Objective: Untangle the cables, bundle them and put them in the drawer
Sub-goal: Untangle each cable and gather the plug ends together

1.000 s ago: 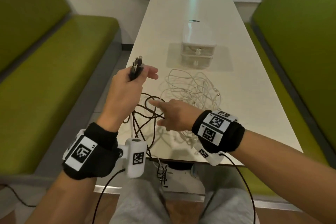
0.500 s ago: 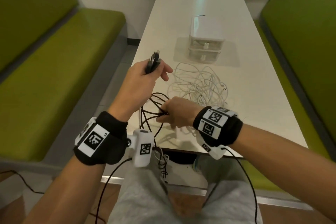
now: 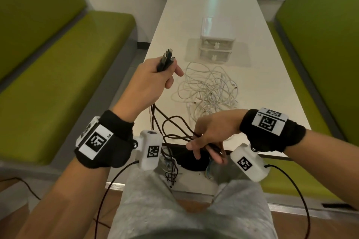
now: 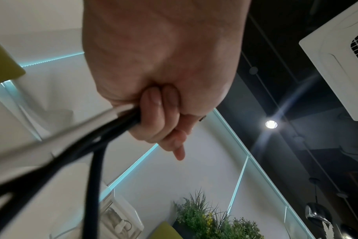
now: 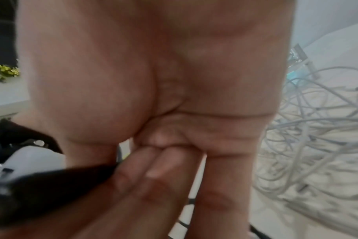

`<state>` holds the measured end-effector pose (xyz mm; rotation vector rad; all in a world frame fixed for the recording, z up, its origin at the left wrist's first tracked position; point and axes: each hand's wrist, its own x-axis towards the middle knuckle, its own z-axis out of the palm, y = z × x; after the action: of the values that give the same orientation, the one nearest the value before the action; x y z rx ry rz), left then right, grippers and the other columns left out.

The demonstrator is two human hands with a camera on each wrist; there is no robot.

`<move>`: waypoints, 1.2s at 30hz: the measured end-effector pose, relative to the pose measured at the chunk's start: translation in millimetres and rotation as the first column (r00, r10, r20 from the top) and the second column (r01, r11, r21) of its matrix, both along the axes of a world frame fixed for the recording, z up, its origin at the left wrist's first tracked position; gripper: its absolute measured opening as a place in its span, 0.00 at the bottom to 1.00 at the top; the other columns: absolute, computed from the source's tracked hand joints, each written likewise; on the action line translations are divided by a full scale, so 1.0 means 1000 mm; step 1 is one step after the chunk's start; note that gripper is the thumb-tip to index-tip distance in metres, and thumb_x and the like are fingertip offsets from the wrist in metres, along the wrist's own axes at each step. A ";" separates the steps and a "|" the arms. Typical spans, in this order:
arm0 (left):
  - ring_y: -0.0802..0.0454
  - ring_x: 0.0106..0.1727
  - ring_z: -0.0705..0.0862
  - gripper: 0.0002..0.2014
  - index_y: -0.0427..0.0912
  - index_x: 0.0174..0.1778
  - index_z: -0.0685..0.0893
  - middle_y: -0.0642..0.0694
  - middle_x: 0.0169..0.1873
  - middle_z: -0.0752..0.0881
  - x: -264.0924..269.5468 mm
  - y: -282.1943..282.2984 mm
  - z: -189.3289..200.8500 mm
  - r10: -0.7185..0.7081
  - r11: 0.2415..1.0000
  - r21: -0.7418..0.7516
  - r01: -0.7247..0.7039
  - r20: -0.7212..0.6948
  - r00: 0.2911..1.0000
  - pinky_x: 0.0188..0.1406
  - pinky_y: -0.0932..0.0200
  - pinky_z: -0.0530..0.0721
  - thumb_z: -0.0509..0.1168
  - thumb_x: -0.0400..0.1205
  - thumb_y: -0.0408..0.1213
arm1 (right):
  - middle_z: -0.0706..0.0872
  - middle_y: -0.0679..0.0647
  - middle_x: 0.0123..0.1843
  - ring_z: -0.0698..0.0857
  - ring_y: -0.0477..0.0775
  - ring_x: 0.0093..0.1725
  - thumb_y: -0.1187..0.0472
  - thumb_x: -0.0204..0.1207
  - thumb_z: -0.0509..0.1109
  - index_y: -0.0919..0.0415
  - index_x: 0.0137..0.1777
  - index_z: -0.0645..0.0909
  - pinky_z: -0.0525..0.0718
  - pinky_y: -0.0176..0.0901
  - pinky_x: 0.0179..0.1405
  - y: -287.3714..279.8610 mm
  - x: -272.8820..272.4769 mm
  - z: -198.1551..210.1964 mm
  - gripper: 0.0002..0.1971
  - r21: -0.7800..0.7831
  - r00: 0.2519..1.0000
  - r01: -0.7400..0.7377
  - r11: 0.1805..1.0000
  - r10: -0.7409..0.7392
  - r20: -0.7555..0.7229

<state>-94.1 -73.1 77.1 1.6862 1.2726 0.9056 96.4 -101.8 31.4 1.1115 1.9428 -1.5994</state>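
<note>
Black cables (image 3: pixel 175 132), head view: plug ends gripped in the left hand (image 3: pixel 149 81) at 11 o'clock of the white cables (image 3: pixel 209 87), loops pinched by the right hand (image 3: pixel 211 134) at 6 o'clock over the table (image 3: pixel 272 91) edge, drawer unit (image 3: pixel 215 46) at 12; left wrist view: fingers (image 4: pixel 157 113) curled round the black strands; right wrist view: blurred fingers (image 5: pixel 145 177) closed on a dark strand.

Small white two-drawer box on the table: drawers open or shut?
Shut: both drawer fronts of the small white two-drawer box sit flush.
</note>
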 end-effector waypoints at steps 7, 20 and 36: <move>0.57 0.17 0.62 0.17 0.41 0.43 0.85 0.47 0.24 0.74 -0.007 -0.007 0.006 -0.005 0.997 -0.074 0.011 0.078 0.997 0.15 0.66 0.60 0.56 0.89 0.45 | 0.87 0.57 0.26 0.88 0.69 0.37 0.43 0.87 0.54 0.57 0.46 0.91 0.80 0.72 0.64 -0.005 0.005 -0.014 0.26 -0.072 0.996 -0.002 0.997 -0.004 -0.090; 0.57 0.17 0.60 0.18 0.36 0.47 0.85 0.45 0.25 0.73 -0.005 -0.013 0.011 -0.059 0.984 -0.160 0.076 0.108 0.992 0.16 0.65 0.57 0.56 0.89 0.45 | 0.85 0.54 0.22 0.89 0.54 0.29 0.47 0.89 0.45 0.67 0.48 0.84 0.82 0.51 0.49 -0.004 -0.001 -0.025 0.31 -0.426 0.967 -0.149 0.892 0.042 -0.250; 0.56 0.18 0.62 0.18 0.38 0.46 0.86 0.45 0.26 0.74 -0.007 -0.022 -0.007 -0.126 0.958 -0.262 0.116 -0.022 0.992 0.15 0.64 0.60 0.56 0.89 0.46 | 0.90 0.56 0.54 0.88 0.54 0.50 0.43 0.84 0.59 0.49 0.78 0.69 0.85 0.48 0.54 -0.022 0.004 -0.057 0.24 -0.115 0.965 0.263 0.958 -0.263 0.016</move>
<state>-101.6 -95.6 69.8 1.5599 1.2401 0.6062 100.0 -124.0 -26.0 1.3680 1.7326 -1.8212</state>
